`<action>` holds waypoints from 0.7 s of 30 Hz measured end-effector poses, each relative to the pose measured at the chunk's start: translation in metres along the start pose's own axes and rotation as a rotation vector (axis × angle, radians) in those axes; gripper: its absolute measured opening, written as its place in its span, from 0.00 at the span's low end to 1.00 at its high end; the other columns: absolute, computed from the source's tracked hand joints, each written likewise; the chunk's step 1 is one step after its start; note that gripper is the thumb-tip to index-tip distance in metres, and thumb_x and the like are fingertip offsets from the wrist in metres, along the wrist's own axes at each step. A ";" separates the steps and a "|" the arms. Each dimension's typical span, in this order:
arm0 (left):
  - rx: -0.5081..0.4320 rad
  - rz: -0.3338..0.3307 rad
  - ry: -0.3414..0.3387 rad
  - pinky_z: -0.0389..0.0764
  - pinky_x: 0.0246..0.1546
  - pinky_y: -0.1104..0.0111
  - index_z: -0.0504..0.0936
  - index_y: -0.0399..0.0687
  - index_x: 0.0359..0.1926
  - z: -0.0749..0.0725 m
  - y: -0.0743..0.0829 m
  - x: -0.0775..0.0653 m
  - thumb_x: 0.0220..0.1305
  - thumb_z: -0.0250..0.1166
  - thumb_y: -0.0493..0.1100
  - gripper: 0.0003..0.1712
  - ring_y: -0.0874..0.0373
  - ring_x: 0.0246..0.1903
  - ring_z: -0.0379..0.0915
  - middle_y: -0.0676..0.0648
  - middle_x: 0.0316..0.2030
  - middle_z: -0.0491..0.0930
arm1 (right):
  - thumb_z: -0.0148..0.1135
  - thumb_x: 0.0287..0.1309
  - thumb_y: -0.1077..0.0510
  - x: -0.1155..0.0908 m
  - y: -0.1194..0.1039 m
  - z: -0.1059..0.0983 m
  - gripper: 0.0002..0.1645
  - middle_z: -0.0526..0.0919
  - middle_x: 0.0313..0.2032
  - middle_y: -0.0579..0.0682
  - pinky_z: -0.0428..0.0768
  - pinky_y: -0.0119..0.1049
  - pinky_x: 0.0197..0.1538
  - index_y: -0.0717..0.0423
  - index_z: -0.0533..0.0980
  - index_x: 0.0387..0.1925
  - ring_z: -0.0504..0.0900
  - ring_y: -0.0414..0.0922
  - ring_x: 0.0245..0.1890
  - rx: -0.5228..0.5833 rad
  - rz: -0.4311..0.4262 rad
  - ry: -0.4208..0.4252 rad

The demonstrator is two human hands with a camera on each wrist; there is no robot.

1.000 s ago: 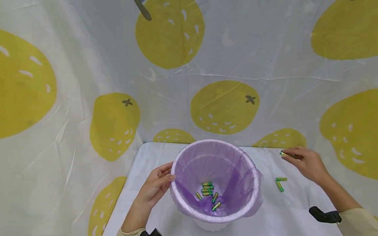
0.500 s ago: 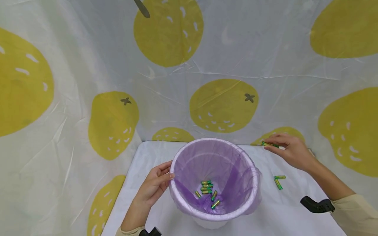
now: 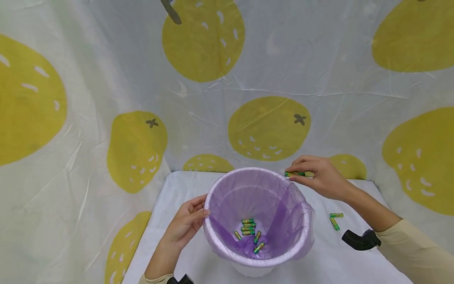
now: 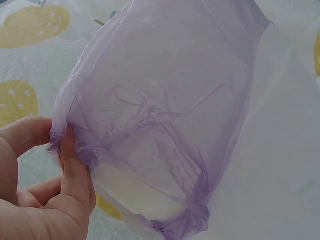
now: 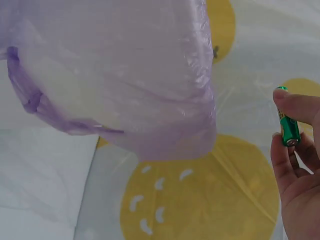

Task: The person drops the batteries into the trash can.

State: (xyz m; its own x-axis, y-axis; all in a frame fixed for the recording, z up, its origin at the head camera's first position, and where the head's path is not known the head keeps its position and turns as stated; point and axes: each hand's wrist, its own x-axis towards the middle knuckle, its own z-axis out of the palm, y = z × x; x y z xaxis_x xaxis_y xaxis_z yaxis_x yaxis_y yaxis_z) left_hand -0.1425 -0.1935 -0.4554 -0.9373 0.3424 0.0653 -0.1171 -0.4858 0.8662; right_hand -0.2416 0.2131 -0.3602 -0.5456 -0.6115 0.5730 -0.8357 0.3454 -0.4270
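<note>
A white bin (image 3: pixel 256 270) lined with a thin purple bag (image 3: pixel 227 205) stands in the middle of the head view, tilted toward me. My left hand (image 3: pixel 186 223) grips its rim at the left; in the left wrist view the thumb and fingers pinch the bag's folded edge (image 4: pixel 75 142). Beyond the bin's right back rim, my right hand (image 3: pixel 324 177) pinches a green and gold battery (image 3: pixel 295 174) between thumb and fingers. The right wrist view shows this battery (image 5: pixel 288 122) beside the bag. Several like batteries (image 3: pixel 248 225) lie at the bottom inside the bag.
Two more batteries (image 3: pixel 335 220) lie on the white-covered table (image 3: pixel 330 256), right of the bin. Behind the table hangs a pale curtain (image 3: pixel 198 126) printed with yellow fruit. A black wrist camera (image 3: pixel 361 240) juts from the right sleeve.
My right hand has moved left with the battery, from above the table's right side to the bin's back right rim. The left hand and bin stay in place.
</note>
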 end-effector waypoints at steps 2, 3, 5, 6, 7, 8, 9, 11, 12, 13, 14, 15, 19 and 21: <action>-0.003 0.000 0.001 0.85 0.45 0.71 0.59 0.17 0.70 -0.001 0.000 -0.001 0.67 0.57 0.22 0.33 0.56 0.46 0.81 0.38 0.54 0.78 | 0.77 0.49 0.72 0.007 -0.003 0.005 0.20 0.84 0.40 0.38 0.74 0.24 0.28 0.53 0.89 0.44 0.80 0.36 0.36 0.018 -0.021 -0.027; -0.004 0.001 0.001 0.85 0.45 0.71 0.59 0.17 0.70 -0.001 0.000 -0.001 0.67 0.57 0.22 0.33 0.56 0.46 0.81 0.38 0.54 0.78 | 0.77 0.50 0.71 0.010 -0.004 0.007 0.19 0.84 0.40 0.38 0.75 0.25 0.29 0.53 0.89 0.44 0.80 0.36 0.36 0.026 -0.028 -0.038; -0.006 0.002 -0.001 0.85 0.45 0.71 0.59 0.17 0.70 -0.001 -0.001 -0.001 0.67 0.57 0.22 0.32 0.56 0.46 0.81 0.38 0.54 0.79 | 0.77 0.51 0.71 0.015 -0.005 0.011 0.18 0.84 0.40 0.38 0.76 0.26 0.30 0.54 0.89 0.44 0.80 0.36 0.35 0.044 -0.045 -0.060; -0.007 0.003 -0.003 0.85 0.45 0.71 0.59 0.16 0.70 -0.001 0.000 -0.001 0.67 0.57 0.22 0.32 0.55 0.46 0.81 0.38 0.54 0.78 | 0.76 0.52 0.71 0.018 -0.006 0.014 0.18 0.84 0.40 0.38 0.77 0.27 0.31 0.54 0.88 0.45 0.80 0.36 0.35 0.050 -0.053 -0.068; -0.007 0.003 -0.002 0.85 0.45 0.71 0.59 0.17 0.70 -0.001 0.000 -0.001 0.67 0.57 0.22 0.32 0.56 0.46 0.81 0.38 0.54 0.79 | 0.76 0.52 0.71 0.020 -0.006 0.016 0.18 0.84 0.40 0.38 0.77 0.28 0.31 0.54 0.88 0.45 0.79 0.36 0.36 0.052 -0.059 -0.074; -0.007 0.003 -0.002 0.85 0.45 0.71 0.59 0.17 0.70 -0.001 0.000 -0.001 0.67 0.57 0.22 0.32 0.56 0.46 0.81 0.38 0.54 0.78 | 0.76 0.53 0.71 0.022 -0.007 0.017 0.17 0.84 0.40 0.38 0.78 0.28 0.32 0.54 0.88 0.45 0.79 0.36 0.35 0.056 -0.062 -0.081; -0.006 0.003 -0.002 0.85 0.45 0.71 0.59 0.17 0.70 -0.001 0.000 -0.001 0.67 0.57 0.22 0.32 0.56 0.46 0.81 0.38 0.54 0.78 | 0.76 0.53 0.70 0.024 -0.008 0.019 0.17 0.84 0.40 0.37 0.78 0.29 0.32 0.54 0.88 0.45 0.79 0.36 0.35 0.056 -0.065 -0.084; -0.004 0.003 -0.002 0.85 0.45 0.71 0.59 0.17 0.70 0.000 0.000 -0.001 0.67 0.57 0.22 0.32 0.56 0.46 0.81 0.37 0.54 0.78 | 0.76 0.53 0.70 0.028 -0.008 0.022 0.17 0.85 0.40 0.37 0.78 0.29 0.32 0.53 0.88 0.45 0.79 0.36 0.35 0.053 -0.064 -0.091; -0.003 0.003 -0.001 0.85 0.45 0.71 0.59 0.17 0.70 0.000 -0.001 0.000 0.67 0.57 0.22 0.33 0.56 0.46 0.81 0.37 0.54 0.78 | 0.76 0.54 0.69 0.029 -0.008 0.023 0.17 0.85 0.40 0.37 0.78 0.29 0.31 0.53 0.88 0.45 0.79 0.36 0.35 0.051 -0.062 -0.094; -0.002 0.002 0.001 0.85 0.45 0.71 0.59 0.17 0.70 0.000 -0.001 0.000 0.67 0.57 0.22 0.33 0.56 0.46 0.81 0.37 0.55 0.78 | 0.76 0.54 0.69 0.031 -0.008 0.024 0.16 0.84 0.40 0.38 0.78 0.29 0.31 0.53 0.88 0.45 0.79 0.36 0.35 0.051 -0.055 -0.097; -0.002 0.001 0.001 0.85 0.45 0.71 0.59 0.17 0.70 0.001 -0.001 0.000 0.67 0.57 0.22 0.33 0.56 0.46 0.81 0.37 0.55 0.78 | 0.76 0.54 0.69 0.032 -0.009 0.024 0.16 0.85 0.40 0.39 0.79 0.30 0.31 0.53 0.88 0.45 0.79 0.36 0.35 0.051 -0.050 -0.099; -0.002 0.000 0.003 0.85 0.45 0.71 0.59 0.17 0.70 0.001 -0.001 0.000 0.67 0.57 0.22 0.33 0.56 0.46 0.81 0.37 0.55 0.78 | 0.76 0.55 0.68 0.033 -0.009 0.024 0.17 0.84 0.41 0.39 0.79 0.30 0.32 0.53 0.87 0.46 0.79 0.36 0.36 0.047 -0.040 -0.098; -0.004 -0.002 0.006 0.85 0.45 0.71 0.59 0.17 0.70 0.002 0.000 -0.001 0.67 0.57 0.22 0.33 0.56 0.46 0.81 0.37 0.55 0.78 | 0.76 0.54 0.69 0.034 -0.010 0.023 0.20 0.84 0.43 0.40 0.82 0.32 0.36 0.54 0.86 0.49 0.80 0.38 0.39 0.037 -0.019 -0.073; -0.003 -0.002 0.006 0.85 0.45 0.71 0.59 0.17 0.70 0.003 0.000 -0.001 0.67 0.57 0.22 0.33 0.56 0.46 0.81 0.37 0.55 0.78 | 0.76 0.54 0.70 0.034 -0.010 0.021 0.22 0.84 0.45 0.40 0.82 0.33 0.39 0.54 0.85 0.51 0.81 0.39 0.40 0.030 -0.018 -0.058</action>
State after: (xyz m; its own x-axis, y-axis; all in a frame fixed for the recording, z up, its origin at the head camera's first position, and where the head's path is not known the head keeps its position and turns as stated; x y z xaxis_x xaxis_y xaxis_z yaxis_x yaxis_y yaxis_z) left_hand -0.1406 -0.1916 -0.4542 -0.9390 0.3386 0.0602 -0.1203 -0.4876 0.8648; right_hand -0.2506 0.1736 -0.3514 -0.5256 -0.6579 0.5394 -0.8424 0.3136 -0.4382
